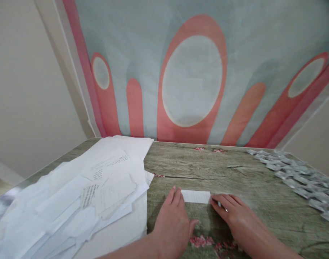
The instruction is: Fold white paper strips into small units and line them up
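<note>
A small white paper strip [196, 196] with faint lines lies flat on the table between my hands. My left hand [175, 223] rests palm down, its fingers stretched over the strip's left end and its thumb apart. At the right end, the fingertips of my right hand [234, 212] touch the strip, with the fingers curled together. A slim, whitish, shiny object [220, 204] shows between those fingers; most of it is hidden, so its kind is unclear.
Loose sheets and cut paper pieces [72, 201] pile up on the left, partly printed. Several rows of folded grey-white paper pieces [296, 176] lie along the right. The wood-patterned table [186, 162] ends at a wall hung with a red and grey-blue patterned cloth [145, 43].
</note>
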{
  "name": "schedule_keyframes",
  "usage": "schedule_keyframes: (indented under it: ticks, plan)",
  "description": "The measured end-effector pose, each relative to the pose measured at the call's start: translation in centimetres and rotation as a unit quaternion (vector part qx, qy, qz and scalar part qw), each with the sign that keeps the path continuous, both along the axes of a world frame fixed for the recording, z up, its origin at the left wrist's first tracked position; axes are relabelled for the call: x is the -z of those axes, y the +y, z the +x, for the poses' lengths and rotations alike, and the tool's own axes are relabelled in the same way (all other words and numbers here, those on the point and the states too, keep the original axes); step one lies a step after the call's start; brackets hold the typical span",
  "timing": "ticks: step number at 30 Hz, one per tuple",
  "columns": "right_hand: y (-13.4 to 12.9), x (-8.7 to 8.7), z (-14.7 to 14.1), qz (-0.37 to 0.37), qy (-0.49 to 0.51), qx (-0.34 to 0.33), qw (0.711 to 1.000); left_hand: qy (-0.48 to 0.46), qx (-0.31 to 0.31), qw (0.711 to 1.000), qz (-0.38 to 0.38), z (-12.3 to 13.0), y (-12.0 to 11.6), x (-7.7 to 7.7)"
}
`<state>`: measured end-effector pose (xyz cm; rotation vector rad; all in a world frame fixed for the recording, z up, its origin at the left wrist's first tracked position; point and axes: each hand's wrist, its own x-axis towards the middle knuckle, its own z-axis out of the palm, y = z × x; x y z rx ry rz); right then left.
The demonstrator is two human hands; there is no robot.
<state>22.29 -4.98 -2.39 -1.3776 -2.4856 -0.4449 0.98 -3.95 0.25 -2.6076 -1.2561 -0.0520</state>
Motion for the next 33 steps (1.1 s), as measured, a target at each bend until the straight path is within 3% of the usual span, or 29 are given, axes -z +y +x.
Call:
schedule_keyframes:
  ticks: [4, 7, 13, 19, 28, 33]
  plan:
    - [0.8, -1.3, 0.9, -0.083, 0.019, -0.004, 0.996, -0.01, 0.004, 1.0, -0.004, -0.2, -0.1, 0.0]
    - [2.0, -2.0, 1.2, -0.131, 0.087, -0.005, 0.988, -0.034, 0.005, 0.999, -0.018, -0.3, -0.1, 0.1]
    - [4.2, -2.4, -0.2, -0.2, 0.148, -0.004, 0.968, -0.069, -0.007, 0.997, -0.034, -0.4, 0.1, 0.5]
    - [4.8, -2.4, -1.5, -0.261, 0.223, 0.014, 0.939, -0.11, 0.004, 0.991, -0.077, -0.9, 1.1, 0.2]
    - [3.7, -1.6, -2.0, -0.302, 0.312, 0.037, 0.9, -0.204, 0.003, 0.97, -0.131, -1.7, 2.1, 0.1]
    - [2.7, -1.2, -3.1, -0.24, 0.257, 0.037, 0.935, -0.226, 0.014, 0.961, -0.159, -1.3, 1.8, -0.2]
